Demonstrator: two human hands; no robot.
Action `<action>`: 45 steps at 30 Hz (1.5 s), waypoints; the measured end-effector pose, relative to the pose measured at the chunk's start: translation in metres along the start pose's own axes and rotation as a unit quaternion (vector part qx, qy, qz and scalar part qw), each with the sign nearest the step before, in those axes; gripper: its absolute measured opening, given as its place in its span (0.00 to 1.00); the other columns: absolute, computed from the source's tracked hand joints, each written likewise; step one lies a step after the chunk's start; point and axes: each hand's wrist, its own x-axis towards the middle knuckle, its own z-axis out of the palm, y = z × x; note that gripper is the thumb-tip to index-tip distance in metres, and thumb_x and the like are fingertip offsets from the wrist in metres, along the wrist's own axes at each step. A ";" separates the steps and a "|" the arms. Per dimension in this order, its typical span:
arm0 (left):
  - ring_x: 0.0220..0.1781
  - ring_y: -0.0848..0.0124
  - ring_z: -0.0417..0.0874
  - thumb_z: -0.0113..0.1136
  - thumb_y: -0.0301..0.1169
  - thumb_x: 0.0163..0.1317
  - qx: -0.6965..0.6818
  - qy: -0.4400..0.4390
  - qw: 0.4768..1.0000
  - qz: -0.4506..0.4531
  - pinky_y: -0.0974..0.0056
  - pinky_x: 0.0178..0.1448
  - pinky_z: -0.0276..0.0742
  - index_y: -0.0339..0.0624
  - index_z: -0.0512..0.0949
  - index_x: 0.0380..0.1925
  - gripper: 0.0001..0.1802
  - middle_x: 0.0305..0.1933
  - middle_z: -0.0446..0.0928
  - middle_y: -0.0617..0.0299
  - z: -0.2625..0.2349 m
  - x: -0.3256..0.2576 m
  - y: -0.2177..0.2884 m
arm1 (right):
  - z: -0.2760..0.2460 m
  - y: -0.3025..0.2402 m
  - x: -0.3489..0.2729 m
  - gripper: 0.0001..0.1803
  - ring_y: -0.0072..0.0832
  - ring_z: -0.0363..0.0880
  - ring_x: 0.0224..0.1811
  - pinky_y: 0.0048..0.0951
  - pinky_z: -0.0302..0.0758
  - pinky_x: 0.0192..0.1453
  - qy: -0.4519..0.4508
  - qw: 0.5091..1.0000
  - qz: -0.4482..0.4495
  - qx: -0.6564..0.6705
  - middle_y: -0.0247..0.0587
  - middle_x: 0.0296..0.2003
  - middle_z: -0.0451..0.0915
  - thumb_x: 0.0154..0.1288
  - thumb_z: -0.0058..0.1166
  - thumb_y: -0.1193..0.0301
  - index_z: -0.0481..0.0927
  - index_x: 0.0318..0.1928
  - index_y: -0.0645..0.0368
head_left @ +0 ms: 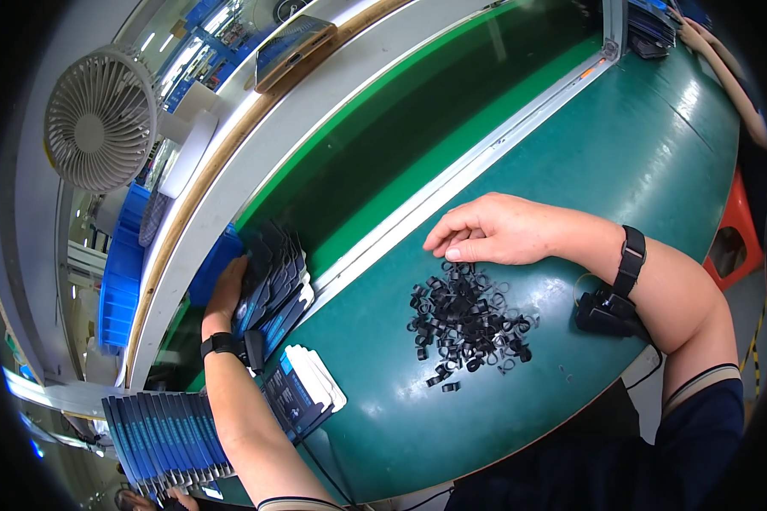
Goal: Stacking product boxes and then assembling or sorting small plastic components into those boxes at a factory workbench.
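Green matting covers the curved workbench (571, 170) on which a loose heap of small black rubber rings (467, 328) lies, just below the right hand (494, 230). That hand rests palm down at the upper edge of the heap, fingers curled and close together, fingertips (452, 253) touching the topmost rings; whether one is already pinched cannot be told. The left hand (227, 289) reaches away to the person's left and lies on a fanned stack of dark blue packaging cards (273, 285), fingers spread flat over them, gripping none visibly. A second small stack of cards with white backs (307, 387) lies near the bench edge, and a row of blue packets (166, 439) stands by the left elbow. Both wrists carry black bands, and a small black device (603, 311) lies on the mat beside the right one. Picking probably goes best by drawing one ring clear of the heap's rim with the fingertips rather than digging into its tangled middle, while the other hand steadies the top card only. Beyond the bench runs a dark green conveyor belt (418, 119) in a pale metal frame; a white desk fan (98, 119) and blue bins (123, 264) stand at the left, and another person's arm (729, 68) shows at the top right.
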 end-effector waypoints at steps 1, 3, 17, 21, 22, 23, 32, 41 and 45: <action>0.62 0.58 0.73 0.41 0.40 0.71 -0.046 -0.014 0.999 -0.021 0.64 0.65 0.62 0.38 0.74 0.53 0.22 0.57 0.76 0.50 -0.001 0.000 -0.002 | 0.000 -0.001 -0.001 0.16 0.26 0.81 0.48 0.28 0.76 0.56 0.000 1.000 -0.007 -0.008 0.43 0.47 0.82 0.69 0.53 0.70 0.77 0.55 0.62; 0.60 0.58 0.75 0.41 0.40 0.71 -0.048 -0.022 0.999 -0.014 0.64 0.64 0.63 0.37 0.75 0.52 0.21 0.56 0.76 0.50 -0.001 -0.001 -0.004 | -0.001 -0.001 -0.001 0.16 0.26 0.81 0.49 0.28 0.76 0.56 0.000 1.000 -0.007 -0.011 0.43 0.47 0.82 0.69 0.53 0.70 0.77 0.55 0.62; 0.44 0.64 0.73 0.50 0.41 0.69 -0.142 -0.080 0.982 0.093 0.64 0.53 0.67 0.32 0.73 0.35 0.19 0.37 0.73 0.56 0.014 -0.057 0.021 | -0.001 0.000 -0.009 0.16 0.27 0.81 0.48 0.29 0.76 0.57 0.006 1.000 -0.015 -0.024 0.43 0.47 0.82 0.69 0.52 0.70 0.78 0.54 0.60; 0.44 0.65 0.73 0.51 0.42 0.69 -0.138 -0.087 0.979 0.122 0.65 0.54 0.67 0.30 0.74 0.33 0.20 0.38 0.74 0.57 0.015 -0.074 0.030 | 0.000 0.000 -0.012 0.15 0.27 0.81 0.48 0.29 0.76 0.57 0.007 0.999 -0.013 -0.028 0.43 0.47 0.82 0.69 0.52 0.71 0.78 0.54 0.60; 0.44 0.64 0.73 0.52 0.41 0.69 -0.137 -0.068 0.976 0.154 0.65 0.54 0.67 0.29 0.74 0.33 0.20 0.38 0.74 0.56 0.017 -0.079 0.027 | 0.000 -0.001 -0.012 0.15 0.27 0.81 0.49 0.29 0.76 0.57 0.006 0.999 -0.013 -0.029 0.43 0.47 0.82 0.69 0.52 0.71 0.78 0.54 0.60; 0.44 0.64 0.74 0.52 0.40 0.69 -0.136 -0.050 0.972 0.185 0.64 0.54 0.67 0.29 0.75 0.34 0.20 0.38 0.74 0.56 0.019 -0.084 0.027 | 0.000 -0.001 -0.011 0.15 0.27 0.81 0.49 0.29 0.76 0.57 0.004 0.999 -0.013 -0.029 0.43 0.47 0.82 0.69 0.52 0.71 0.78 0.54 0.60; 0.45 0.62 0.76 0.53 0.36 0.67 -0.111 -0.032 0.978 0.171 0.65 0.53 0.69 0.28 0.77 0.36 0.16 0.39 0.75 0.54 0.012 -0.139 0.011 | 0.015 -0.007 -0.011 0.16 0.26 0.80 0.51 0.28 0.75 0.58 0.004 1.000 0.006 -0.004 0.42 0.47 0.82 0.69 0.53 0.71 0.77 0.54 0.63; 0.49 0.60 0.75 0.54 0.36 0.65 -0.060 0.010 0.986 0.152 0.62 0.55 0.69 0.33 0.79 0.38 0.15 0.43 0.75 0.55 0.007 -0.178 0.025 | 0.023 -0.009 -0.022 0.17 0.31 0.80 0.52 0.31 0.74 0.59 0.008 1.000 -0.019 -0.005 0.46 0.48 0.82 0.68 0.53 0.67 0.79 0.54 0.61; 0.53 0.58 0.74 0.54 0.37 0.64 0.007 0.067 0.980 0.188 0.59 0.58 0.69 0.39 0.81 0.42 0.15 0.48 0.75 0.55 -0.008 -0.194 0.047 | 0.026 -0.006 -0.025 0.17 0.32 0.80 0.52 0.31 0.74 0.59 0.004 1.000 -0.018 0.010 0.46 0.48 0.82 0.67 0.54 0.67 0.79 0.53 0.61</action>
